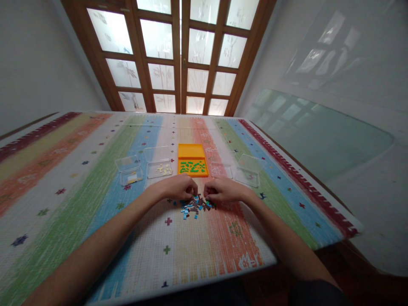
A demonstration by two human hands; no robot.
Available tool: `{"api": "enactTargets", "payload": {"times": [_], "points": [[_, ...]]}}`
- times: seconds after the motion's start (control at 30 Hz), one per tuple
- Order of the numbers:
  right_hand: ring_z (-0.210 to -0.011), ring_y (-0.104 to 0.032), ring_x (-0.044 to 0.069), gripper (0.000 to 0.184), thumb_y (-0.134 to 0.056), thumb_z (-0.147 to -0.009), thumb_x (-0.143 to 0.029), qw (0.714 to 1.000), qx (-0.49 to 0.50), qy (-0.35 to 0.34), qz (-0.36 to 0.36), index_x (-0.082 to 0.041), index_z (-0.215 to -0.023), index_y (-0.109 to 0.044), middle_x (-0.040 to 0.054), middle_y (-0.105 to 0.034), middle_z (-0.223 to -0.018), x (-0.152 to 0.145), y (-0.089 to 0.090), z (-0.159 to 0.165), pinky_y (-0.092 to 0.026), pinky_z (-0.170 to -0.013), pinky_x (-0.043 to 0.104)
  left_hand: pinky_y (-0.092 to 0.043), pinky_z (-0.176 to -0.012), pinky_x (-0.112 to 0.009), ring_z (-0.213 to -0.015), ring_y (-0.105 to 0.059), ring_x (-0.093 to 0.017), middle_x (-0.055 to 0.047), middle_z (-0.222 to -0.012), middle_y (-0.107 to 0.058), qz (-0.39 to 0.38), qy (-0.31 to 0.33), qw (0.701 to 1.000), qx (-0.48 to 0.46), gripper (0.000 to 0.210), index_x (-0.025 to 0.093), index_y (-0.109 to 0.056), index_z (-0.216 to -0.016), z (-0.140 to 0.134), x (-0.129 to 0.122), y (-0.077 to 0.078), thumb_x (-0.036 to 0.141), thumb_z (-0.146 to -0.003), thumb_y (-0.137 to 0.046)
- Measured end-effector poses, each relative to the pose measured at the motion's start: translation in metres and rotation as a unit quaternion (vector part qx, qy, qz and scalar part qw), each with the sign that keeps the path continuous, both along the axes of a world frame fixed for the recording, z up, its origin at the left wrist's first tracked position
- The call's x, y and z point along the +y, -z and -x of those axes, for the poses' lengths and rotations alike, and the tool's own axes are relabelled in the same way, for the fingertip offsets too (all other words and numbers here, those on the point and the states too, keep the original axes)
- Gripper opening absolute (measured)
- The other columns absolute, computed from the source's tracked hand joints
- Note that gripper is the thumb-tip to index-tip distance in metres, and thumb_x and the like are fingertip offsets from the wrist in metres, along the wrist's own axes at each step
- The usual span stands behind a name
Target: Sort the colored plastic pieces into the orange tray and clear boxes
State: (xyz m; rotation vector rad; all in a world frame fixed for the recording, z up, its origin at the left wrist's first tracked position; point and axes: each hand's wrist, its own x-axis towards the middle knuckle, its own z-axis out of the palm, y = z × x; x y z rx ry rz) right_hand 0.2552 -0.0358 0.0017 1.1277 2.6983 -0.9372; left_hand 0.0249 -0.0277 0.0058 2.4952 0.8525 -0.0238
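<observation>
A loose pile of small toy building bricks [195,208], mostly dark brown and light blue, lies on the striped tablecloth. My left hand [181,187] is at the pile's upper left, its fingers curled down and pinched. Across from it, my right hand [223,190] bends its fingers closed at the upper right edge, close to a bit of green among the bricks. Whatever sits between the fingertips of either hand is too small or hidden to make out. Just beyond the hands stands an open yellow box [193,174] holding several green pieces.
Left of the yellow box, a clear plastic box [151,170] contains cream pieces. Farther left, another open clear box [123,178] has a few flat items inside. Two more clear boxes, one open box [247,176] among them, stand on the right. The tablecloth [140,250] covers the table.
</observation>
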Motion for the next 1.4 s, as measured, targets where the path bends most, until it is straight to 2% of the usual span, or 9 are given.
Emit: {"api": "enactTargets", "payload": {"times": [0.17, 0.33, 0.53, 0.67, 0.87, 1.03, 1.27, 1.4], "points": [[-0.064, -0.055, 0.013, 0.004, -0.063, -0.088, -0.013, 0.999, 0.045, 0.016, 0.012, -0.016, -0.088, -0.066, -0.0007, -0.066, -0.073, 0.001, -0.001, -0.002, -0.036, -0.058, 0.023, -0.044, -0.062, -0.022, -0.064, -0.064, -0.013, -0.003, -0.078, -0.078, -0.037, 0.0, 0.999, 0.012, 0.021, 0.018, -0.081, -0.085, -0.001, 0.001, 0.001, 0.008, -0.08, -0.063], [-0.07, -0.062, 0.014, 0.005, -0.061, -0.094, -0.02, 0.99, 0.139, 0.002, 0.036, -0.017, -0.091, -0.064, 0.0025, -0.073, -0.081, 0.007, -0.005, -0.005, -0.045, -0.066, 0.026, -0.048, -0.071, -0.027, -0.074, -0.066, -0.017, -0.007, -0.083, -0.078, -0.073, -0.002, 0.997, 0.007, 0.02, 0.017, -0.079, -0.081, 0.0, 0.005, 0.007, 0.007, -0.08, -0.062], [-0.068, -0.059, 0.013, 0.007, -0.063, -0.094, -0.024, 0.979, 0.19, 0.035, -0.06, -0.018, -0.091, -0.066, 0.0016, -0.07, -0.083, 0.023, -0.003, -0.004, -0.044, -0.066, 0.026, -0.048, -0.073, -0.026, -0.078, -0.066, -0.017, -0.006, -0.087, -0.075, -0.094, 0.011, 0.995, -0.014, 0.02, 0.018, -0.077, -0.083, 0.003, 0.006, 0.013, 0.008, -0.082, -0.06], [-0.069, -0.06, 0.012, 0.009, -0.064, -0.093, -0.024, 0.972, 0.209, 0.061, -0.092, -0.017, -0.091, -0.069, 0.0029, -0.072, -0.087, 0.04, -0.001, 0.001, -0.044, -0.066, 0.026, -0.048, -0.073, -0.026, -0.079, -0.066, -0.017, -0.006, -0.09, -0.076, -0.102, 0.019, 0.994, -0.033, 0.026, 0.02, -0.078, -0.085, 0.004, 0.005, 0.014, 0.006, -0.085, -0.055], [-0.071, -0.062, 0.013, 0.005, -0.071, -0.085, -0.016, 0.969, 0.175, 0.099, -0.142, -0.017, -0.086, -0.076, 0.0027, -0.076, -0.084, 0.064, 0.009, 0.01, -0.044, -0.067, 0.025, -0.047, -0.071, -0.027, -0.075, -0.064, -0.016, -0.005, -0.083, -0.074, -0.102, 0.037, 0.993, -0.043, 0.025, 0.02, -0.077, -0.081, 0.003, 0.003, 0.012, 0.005, -0.084, -0.057], [-0.07, -0.065, 0.015, 0.012, -0.072, -0.085, -0.015, 0.968, 0.119, 0.132, -0.177, -0.018, -0.089, -0.082, 0.0047, -0.079, -0.083, 0.068, 0.018, 0.015, -0.044, -0.068, 0.027, -0.046, -0.069, -0.028, -0.075, -0.063, -0.017, -0.006, -0.082, -0.073, -0.104, 0.039, 0.993, -0.042, 0.02, 0.019, -0.074, -0.078, 0.001, 0.003, 0.015, 0.007, -0.084, -0.059], [-0.074, -0.068, 0.019, 0.015, -0.071, -0.089, -0.016, 0.967, 0.077, 0.13, -0.204, -0.021, -0.093, -0.085, 0.0082, -0.082, -0.089, 0.068, 0.022, 0.013, -0.047, -0.072, 0.03, -0.047, -0.072, -0.029, -0.079, -0.063, -0.018, -0.006, -0.086, -0.073, -0.094, 0.03, 0.994, -0.045, 0.019, 0.019, -0.072, -0.081, 0.0, 0.005, 0.019, 0.005, -0.082, -0.058], [-0.08, -0.07, 0.019, 0.016, -0.072, -0.087, -0.011, 0.967, 0.072, 0.117, -0.215, -0.021, -0.092, -0.085, 0.0072, -0.081, -0.091, 0.07, 0.024, 0.013, -0.048, -0.078, 0.03, -0.048, -0.074, -0.028, -0.082, -0.065, -0.018, -0.006, -0.091, -0.073, -0.093, 0.019, 0.994, -0.055, 0.019, 0.018, -0.071, -0.084, 0.002, 0.006, 0.018, 0.006, -0.085, -0.057]]}}
